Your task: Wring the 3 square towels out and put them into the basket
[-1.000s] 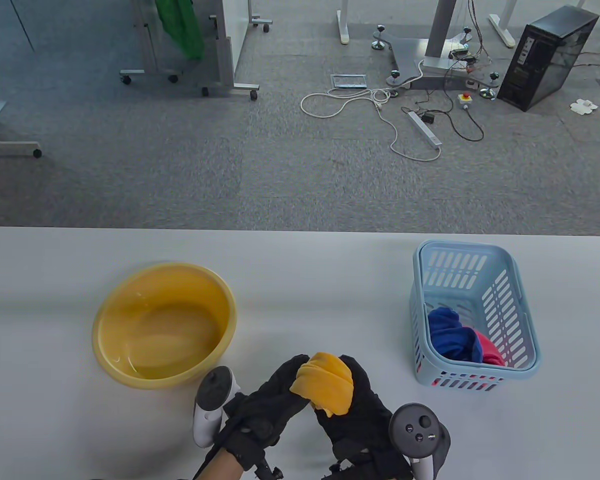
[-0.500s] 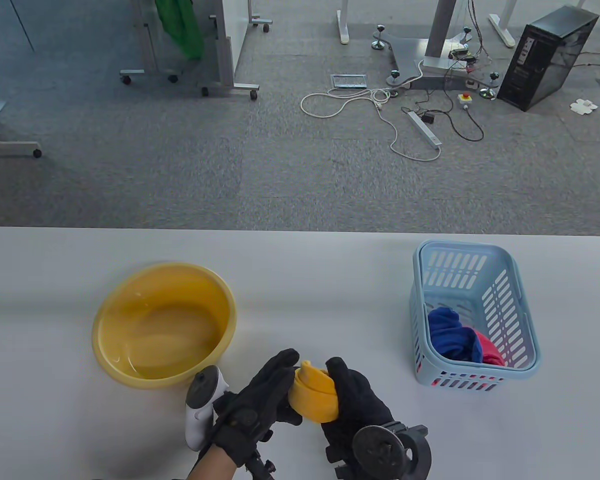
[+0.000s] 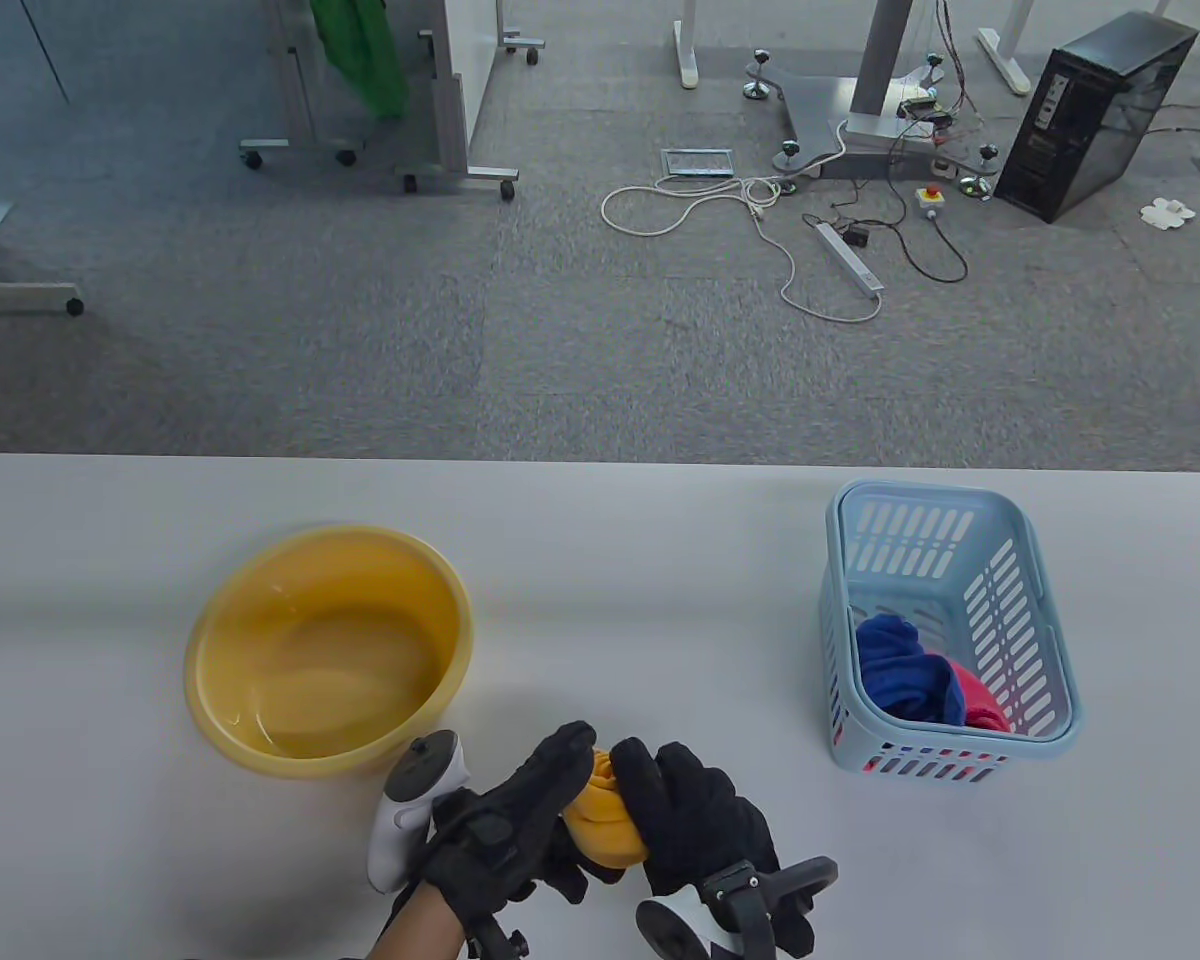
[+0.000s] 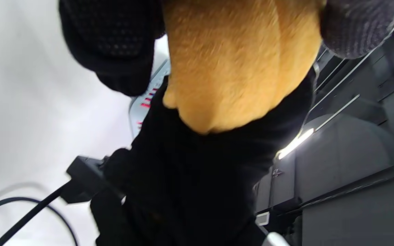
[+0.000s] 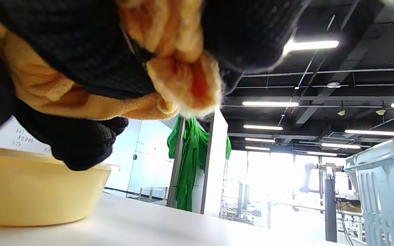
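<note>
Both hands, left (image 3: 505,835) and right (image 3: 695,825), squeeze the yellow towel (image 3: 600,825) tighter than before. It now looks smaller and sits lower in the frame.

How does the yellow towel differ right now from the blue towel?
The yellow towel is gripped between the left hand and right hand, above the table; the blue towel lies loose in the light blue basket, untouched. The yellow one is squeezed into a tight wad; the blue one sits in slack folds beside a pink-red towel. Both are bunched, not flat.
</note>
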`<state>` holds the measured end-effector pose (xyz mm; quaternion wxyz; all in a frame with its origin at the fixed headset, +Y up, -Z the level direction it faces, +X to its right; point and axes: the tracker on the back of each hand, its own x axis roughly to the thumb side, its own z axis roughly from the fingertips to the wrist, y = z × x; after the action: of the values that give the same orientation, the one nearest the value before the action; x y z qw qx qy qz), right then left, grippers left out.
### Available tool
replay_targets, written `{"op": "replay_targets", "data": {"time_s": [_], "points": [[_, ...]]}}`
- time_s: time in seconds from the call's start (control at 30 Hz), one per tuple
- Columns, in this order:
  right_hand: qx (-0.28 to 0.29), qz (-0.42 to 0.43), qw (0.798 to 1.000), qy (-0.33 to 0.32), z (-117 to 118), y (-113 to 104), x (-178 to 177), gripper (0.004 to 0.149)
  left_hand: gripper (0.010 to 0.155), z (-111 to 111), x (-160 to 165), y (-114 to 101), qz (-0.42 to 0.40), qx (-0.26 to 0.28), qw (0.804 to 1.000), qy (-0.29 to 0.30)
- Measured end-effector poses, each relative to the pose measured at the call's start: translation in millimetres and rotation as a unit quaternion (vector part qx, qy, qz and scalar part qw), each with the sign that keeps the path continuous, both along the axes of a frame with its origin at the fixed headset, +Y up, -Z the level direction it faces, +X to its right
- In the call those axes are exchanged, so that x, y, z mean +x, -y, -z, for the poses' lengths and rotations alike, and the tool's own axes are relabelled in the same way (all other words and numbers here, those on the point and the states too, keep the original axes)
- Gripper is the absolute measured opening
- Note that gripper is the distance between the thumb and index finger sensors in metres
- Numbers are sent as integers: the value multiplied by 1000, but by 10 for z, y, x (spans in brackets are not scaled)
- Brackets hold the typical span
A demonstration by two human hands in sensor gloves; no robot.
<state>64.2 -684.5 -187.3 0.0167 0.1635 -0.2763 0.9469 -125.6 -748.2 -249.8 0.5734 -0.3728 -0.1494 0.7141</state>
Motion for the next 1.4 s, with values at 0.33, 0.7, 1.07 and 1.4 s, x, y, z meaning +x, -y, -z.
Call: {"op": "replay_targets", "data": {"time_s": [0.33,0.7,1.07,1.4], "points": [[-29,55,998,-21,63,12,80,91,79,48,23,30,-40,-16,999,-10],[-111,184,975,-60,199,199,232,96,72,78,20,-83,38,132,987,-80],[-227,331,910,-104,324,360,305,100,68,48,-15,-373,154,295,936,-119],[-297,428,838,-161,340,445,275,92,61,-40,-21,-537,171,447,857,-191]]}}
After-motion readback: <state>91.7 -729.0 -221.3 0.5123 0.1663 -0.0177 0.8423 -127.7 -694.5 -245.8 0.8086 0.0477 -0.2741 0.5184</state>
